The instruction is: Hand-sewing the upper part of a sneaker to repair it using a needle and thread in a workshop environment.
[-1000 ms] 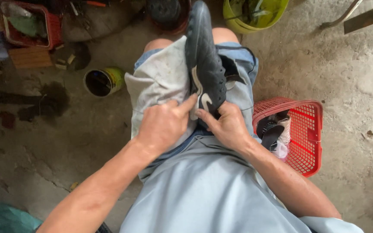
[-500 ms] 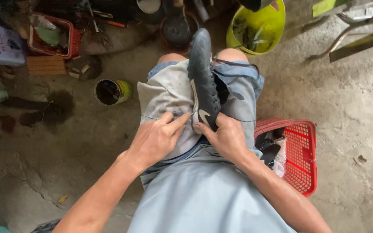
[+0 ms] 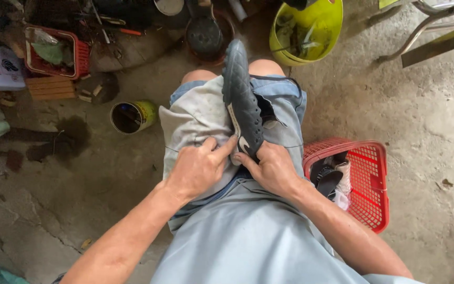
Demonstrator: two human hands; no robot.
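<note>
1. I'm looking down at my lap: a dark shoe (image 3: 243,102) lies sole-up along my thighs, toe pointing away from me, heel end tucked between my two hands.
2. Left hand (image 3: 198,168) is partly closed. Its fingertips press on the heel end of the shoe from the left, and the palm rests on the grey cloth (image 3: 198,115) spread over my knee.
3. Right hand (image 3: 271,168) is curled round the heel from the other side, thumb on the sole edge by the white mark. It has a firm grip on the shoe.
4. Progress, as I judge it: the shoe is braced and steadied, and both hands are working at the heel seam. I see no tool, thread or glue in either hand, so the work on the sole looks early rather than finished.
5. I can't tell whether the sole edge is open or closed under my fingers; they cover it.
6. Just to the right of my right hand sits a red basket (image 3: 369,184) with more footwear in it.
7. Beyond the left hand, well apart on the floor, stands an open tin (image 3: 130,115); ahead of the toe, a yellow tub (image 3: 311,31).
</note>
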